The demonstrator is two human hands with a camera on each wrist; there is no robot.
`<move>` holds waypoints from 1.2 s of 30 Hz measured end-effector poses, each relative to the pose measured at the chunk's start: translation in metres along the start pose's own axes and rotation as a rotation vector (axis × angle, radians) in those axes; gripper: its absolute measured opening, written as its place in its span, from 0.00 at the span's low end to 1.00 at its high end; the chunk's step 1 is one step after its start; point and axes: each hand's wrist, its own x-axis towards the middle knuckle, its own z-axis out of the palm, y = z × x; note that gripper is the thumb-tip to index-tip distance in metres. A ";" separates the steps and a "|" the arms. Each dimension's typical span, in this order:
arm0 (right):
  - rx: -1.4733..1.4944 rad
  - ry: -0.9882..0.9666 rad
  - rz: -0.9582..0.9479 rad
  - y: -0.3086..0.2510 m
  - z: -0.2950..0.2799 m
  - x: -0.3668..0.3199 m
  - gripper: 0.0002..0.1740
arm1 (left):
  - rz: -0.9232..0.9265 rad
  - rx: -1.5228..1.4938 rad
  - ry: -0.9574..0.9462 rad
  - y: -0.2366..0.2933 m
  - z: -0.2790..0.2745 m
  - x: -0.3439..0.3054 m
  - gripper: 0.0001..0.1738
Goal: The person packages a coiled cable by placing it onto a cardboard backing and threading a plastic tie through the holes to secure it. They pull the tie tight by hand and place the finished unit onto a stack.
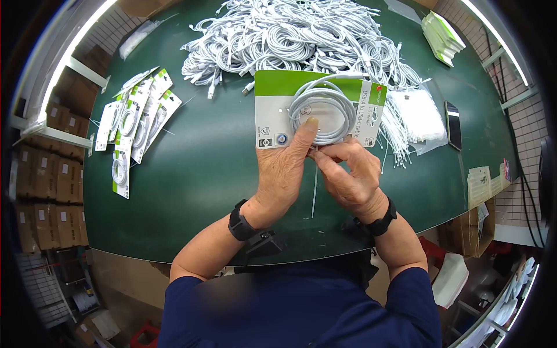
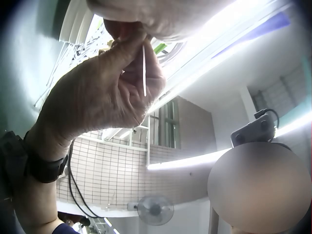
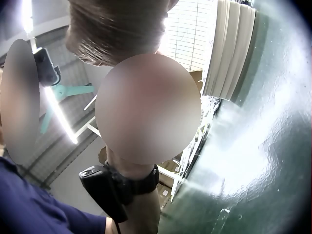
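In the head view my left hand (image 1: 279,174) grips a green and white packaging card (image 1: 275,110) by its lower edge, the thumb lying over the front. A coiled white USB cable (image 1: 352,113) lies against the card face. Just below it, my right hand (image 1: 354,177) pinches a thin white cable tie (image 1: 314,194) at the card's lower edge, with the tie's tail hanging down. The left wrist view shows the right hand (image 2: 97,92) close up, its bent fingers by the cable tie (image 2: 144,70). Behind the card the left fingers are hidden.
A large heap of coiled white cables (image 1: 284,40) covers the back of the green table (image 1: 214,191). Several carded cables (image 1: 139,116) lie at the left. Loose cable ties (image 1: 394,136), a plastic bag (image 1: 419,119) and a phone (image 1: 453,124) lie right; stacked cards (image 1: 442,37) stand behind.
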 end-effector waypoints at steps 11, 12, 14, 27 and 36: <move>0.021 -0.051 0.038 -0.003 -0.004 0.002 0.17 | -0.036 -0.011 0.033 0.001 0.001 -0.001 0.18; 0.023 -0.050 0.040 -0.003 -0.005 0.001 0.17 | -0.039 -0.015 0.035 0.000 0.002 -0.001 0.18; 0.025 -0.045 0.042 -0.002 -0.004 -0.002 0.18 | -0.050 -0.025 0.039 -0.001 0.002 -0.001 0.18; 0.037 -0.014 0.018 0.006 0.004 -0.004 0.15 | -0.075 -0.026 0.065 0.000 -0.001 0.000 0.17; 0.059 -0.026 0.013 0.005 0.000 -0.003 0.16 | -0.066 -0.016 0.060 -0.002 -0.001 0.000 0.18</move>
